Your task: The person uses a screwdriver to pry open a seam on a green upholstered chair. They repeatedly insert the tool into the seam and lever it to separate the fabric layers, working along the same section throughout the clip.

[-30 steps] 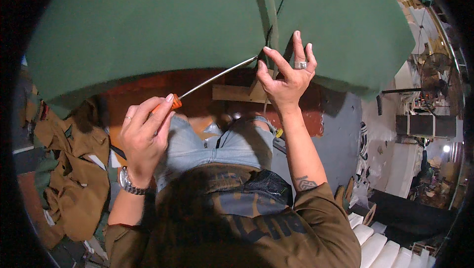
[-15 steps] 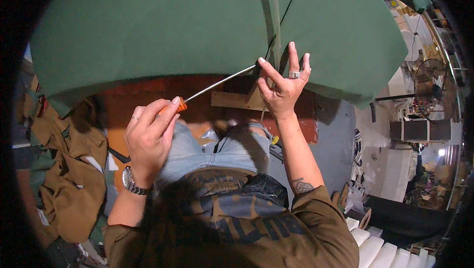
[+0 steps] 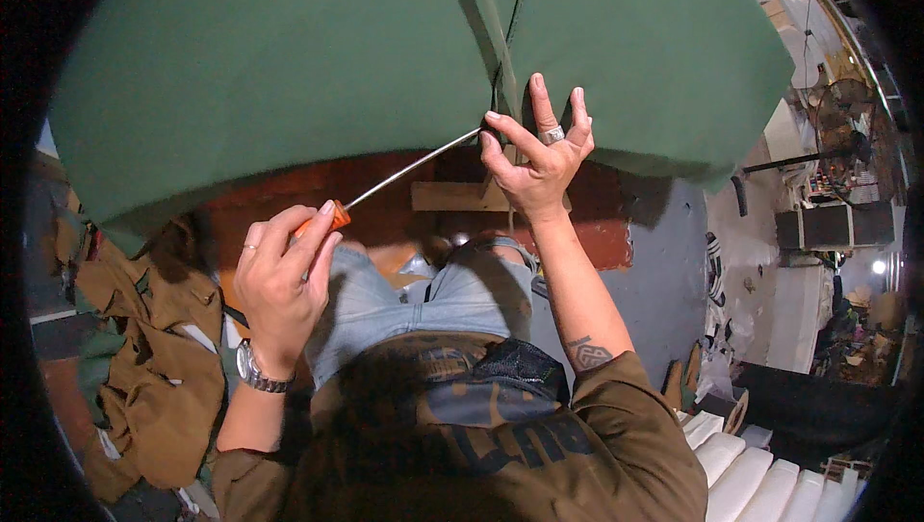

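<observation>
My left hand (image 3: 282, 296) is closed around the orange handle of a screwdriver (image 3: 404, 173). Its long metal shaft slants up to the right. The tip meets the lower edge of a large green fabric cover (image 3: 289, 50), where a strip and a dark seam line run down. At that spot the thumb and forefinger of my right hand (image 3: 541, 161) pinch the cover's edge beside the tip. My other right fingers stretch upward against the fabric, one wearing a ring. Exactly where the tip goes is hidden by the fingertips.
Below the cover show a wooden bar (image 3: 448, 197) and a reddish-brown surface (image 3: 611, 238). Brown fabric pieces (image 3: 159, 378) lie heaped at the left. White padded pieces (image 3: 741, 474) are at the lower right, and a fan (image 3: 847, 142) stands at the far right.
The view has shifted slightly, so cover and hands sit a little further left. The screwdriver slants a bit more steeply, its handle slightly lower; both hands keep their holds.
</observation>
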Available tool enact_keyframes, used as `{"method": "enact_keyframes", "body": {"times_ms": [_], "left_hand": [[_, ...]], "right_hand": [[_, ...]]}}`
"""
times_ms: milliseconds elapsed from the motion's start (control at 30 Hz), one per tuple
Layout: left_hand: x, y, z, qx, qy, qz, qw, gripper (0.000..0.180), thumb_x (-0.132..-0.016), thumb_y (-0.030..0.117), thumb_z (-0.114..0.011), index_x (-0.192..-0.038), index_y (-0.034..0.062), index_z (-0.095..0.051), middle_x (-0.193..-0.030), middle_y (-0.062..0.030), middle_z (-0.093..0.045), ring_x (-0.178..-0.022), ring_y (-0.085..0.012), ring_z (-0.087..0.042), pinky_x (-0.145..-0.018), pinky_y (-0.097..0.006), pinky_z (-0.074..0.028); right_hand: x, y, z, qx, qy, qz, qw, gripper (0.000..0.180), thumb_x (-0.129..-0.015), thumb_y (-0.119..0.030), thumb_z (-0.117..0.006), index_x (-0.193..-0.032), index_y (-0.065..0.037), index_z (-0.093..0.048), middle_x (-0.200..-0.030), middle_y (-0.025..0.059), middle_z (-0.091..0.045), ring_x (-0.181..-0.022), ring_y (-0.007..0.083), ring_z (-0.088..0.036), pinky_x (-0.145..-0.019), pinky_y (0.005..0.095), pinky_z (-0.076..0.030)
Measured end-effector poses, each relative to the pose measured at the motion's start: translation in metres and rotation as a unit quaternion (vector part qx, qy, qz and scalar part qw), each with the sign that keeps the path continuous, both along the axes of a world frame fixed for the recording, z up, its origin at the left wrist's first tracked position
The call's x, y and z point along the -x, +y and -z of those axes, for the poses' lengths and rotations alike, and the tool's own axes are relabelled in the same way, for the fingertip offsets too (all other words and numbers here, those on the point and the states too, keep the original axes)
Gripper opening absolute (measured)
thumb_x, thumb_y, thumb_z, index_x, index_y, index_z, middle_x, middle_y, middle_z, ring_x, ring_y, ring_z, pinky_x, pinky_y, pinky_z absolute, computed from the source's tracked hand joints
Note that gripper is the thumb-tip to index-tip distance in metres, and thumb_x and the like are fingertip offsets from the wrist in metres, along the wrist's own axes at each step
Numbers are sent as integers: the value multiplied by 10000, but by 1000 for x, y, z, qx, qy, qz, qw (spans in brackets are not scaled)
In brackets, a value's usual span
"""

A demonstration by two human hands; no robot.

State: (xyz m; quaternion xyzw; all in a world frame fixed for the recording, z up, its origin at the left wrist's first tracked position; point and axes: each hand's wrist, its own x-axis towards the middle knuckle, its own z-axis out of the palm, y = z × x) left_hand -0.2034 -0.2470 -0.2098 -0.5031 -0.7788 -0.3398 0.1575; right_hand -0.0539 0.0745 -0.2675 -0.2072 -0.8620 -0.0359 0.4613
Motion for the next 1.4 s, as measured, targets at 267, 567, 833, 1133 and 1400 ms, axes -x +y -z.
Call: {"method": "enact_keyframes", "body": {"times_ms": [267,567,833,1133,1400], "left_hand": [[-2,-1,-2,42,-39,-11,998,340,-907,60,-853,-1244,34,-823,-1097,-126,-760,-945,-292,-710,-868,-386,-560],[-8,-1,-4,49,-60,-18,997,354,-916,21,-847,-1268,27,-817,-1094,-124,-760,-959,-277,-719,-879,-379,-562],[-13,9,-25,62,55,-19,996,369,-862,56,-893,-1225,100,-837,-1094,-63,-760,-896,-260,-693,-782,-370,-562],[-19,7,-57,143,124,33,981,467,-847,35,-883,-1303,100,-806,-1102,-79,-747,-829,-267,-677,-720,-376,-558],[1,18,-84,192,220,122,949,512,-830,-14,-862,-1333,19,-770,-1082,-106,-733,-742,-252,-609,-606,-356,-513]], "right_hand": [[7,5,17,6,30,-2,1000,311,-705,-403,-910,-1007,-462,-873,-1619,-57,-638,-1629,423,-321,-1232,703,-226],[12,6,24,43,57,-27,997,307,-708,-415,-913,-1007,-468,-870,-1605,-58,-650,-1640,415,-298,-1294,630,-93],[14,10,31,52,60,-34,996,248,-779,-478,-877,-1026,-495,-860,-1611,-90,-638,-1656,389,-278,-1337,536,7],[17,11,34,58,73,-58,994,270,-785,-445,-844,-1052,-491,-853,-1630,-81,-620,-1667,388,-252,-1343,535,84],[17,9,30,60,80,-61,993,254,-786,-437,-842,-1035,-482,-857,-1623,-82,-626,-1661,395,-256,-1342,536,85]]}}
